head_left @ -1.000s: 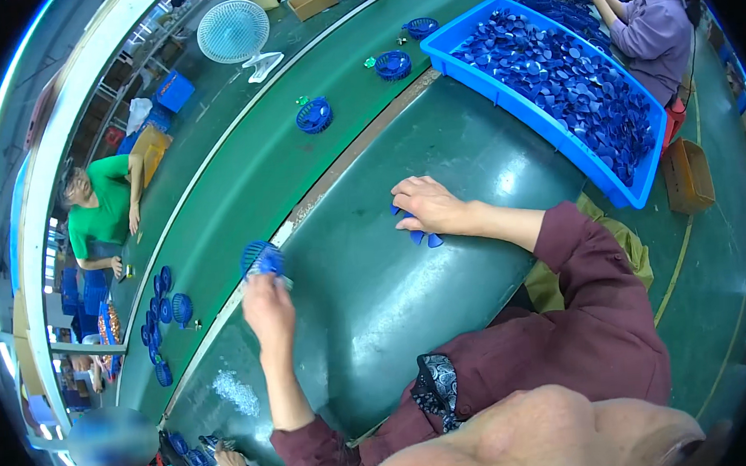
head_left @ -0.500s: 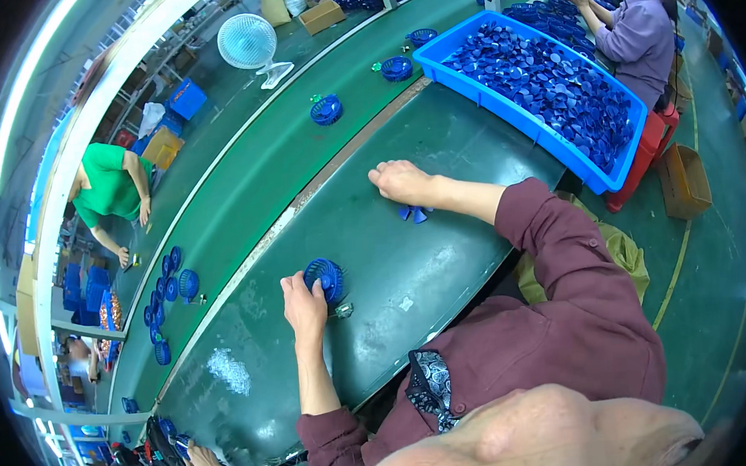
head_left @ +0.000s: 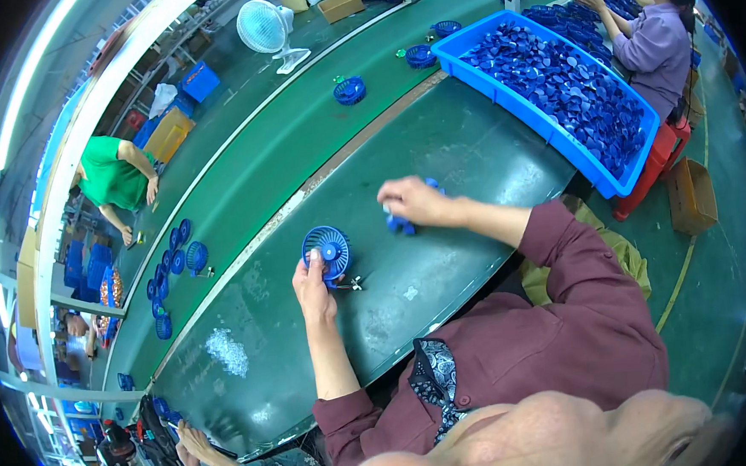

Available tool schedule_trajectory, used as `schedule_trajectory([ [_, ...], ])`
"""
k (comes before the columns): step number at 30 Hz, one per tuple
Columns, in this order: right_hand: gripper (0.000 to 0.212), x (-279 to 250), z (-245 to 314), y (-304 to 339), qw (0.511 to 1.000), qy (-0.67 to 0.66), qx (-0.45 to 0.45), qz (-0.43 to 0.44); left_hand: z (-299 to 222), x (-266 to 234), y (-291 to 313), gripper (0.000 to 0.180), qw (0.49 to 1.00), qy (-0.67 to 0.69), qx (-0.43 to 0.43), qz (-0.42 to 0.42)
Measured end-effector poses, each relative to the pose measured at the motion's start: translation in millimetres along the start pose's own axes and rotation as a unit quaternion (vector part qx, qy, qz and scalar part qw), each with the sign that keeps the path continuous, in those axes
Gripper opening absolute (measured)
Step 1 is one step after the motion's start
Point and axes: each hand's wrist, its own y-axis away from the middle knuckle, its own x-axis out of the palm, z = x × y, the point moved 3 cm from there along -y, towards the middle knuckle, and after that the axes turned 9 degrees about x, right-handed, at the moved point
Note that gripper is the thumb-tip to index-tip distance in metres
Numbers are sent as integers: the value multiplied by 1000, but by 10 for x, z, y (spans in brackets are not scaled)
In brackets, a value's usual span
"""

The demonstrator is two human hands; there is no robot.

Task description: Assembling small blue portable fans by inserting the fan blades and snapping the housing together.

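Note:
My left hand (head_left: pixel 313 292) grips a round blue fan housing (head_left: pixel 328 246), its ribbed open face turned up and a round hub at its centre. A small part on a wire (head_left: pixel 352 284) hangs by the housing's lower side. To the right, my right hand (head_left: pixel 414 201) is over the green table (head_left: pixel 468 253), fingers curled and slightly blurred. Something small and pale shows at its fingertips, too small to name. Blue fan blades (head_left: pixel 401 225) show just below that hand, and more blue (head_left: pixel 432 184) shows behind it; the hand covers the rest.
Small clear pieces (head_left: pixel 227 353) lie in a pile on the table's left. A blue tray (head_left: pixel 501 97) full of blue blades stands at the back right, beside a person in purple (head_left: pixel 656 49). Beyond the table, a green conveyor (head_left: pixel 259 184) carries blue housings (head_left: pixel 349 90). Another person's hands (head_left: pixel 200 444) are lower left.
The fan housing is raised and tilted, its face now towards me, with my left thumb over its rim. My right hand has shifted slightly nearer, and blue blades show on both sides of it.

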Motion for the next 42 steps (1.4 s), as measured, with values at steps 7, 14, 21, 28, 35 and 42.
schedule_trajectory([
  [7, 16, 104, 260, 416, 974, 199, -96, 45, 255, -133, 78, 32, 992, 101, -78, -1],
  [14, 21, 100, 409, 572, 950, 232, 13, 207, 284, -65, 100, 23, 985, 152, -56, 54],
  [21, 24, 14, 327, 572, 942, 199, -23, 270, 271, -54, 102, 24, 990, 141, -14, 27],
  [28, 32, -71, 795, 405, 980, 139, -14, 145, 284, 19, 156, 20, 994, 108, 0, 30],
  [35, 24, 444, 946, 317, 964, 213, -95, 126, 325, 163, 244, 41, 988, 136, -38, 64],
  [42, 23, 627, 815, 236, 971, 207, -46, 107, 298, 292, 345, 21, 991, 121, -9, 60],
])
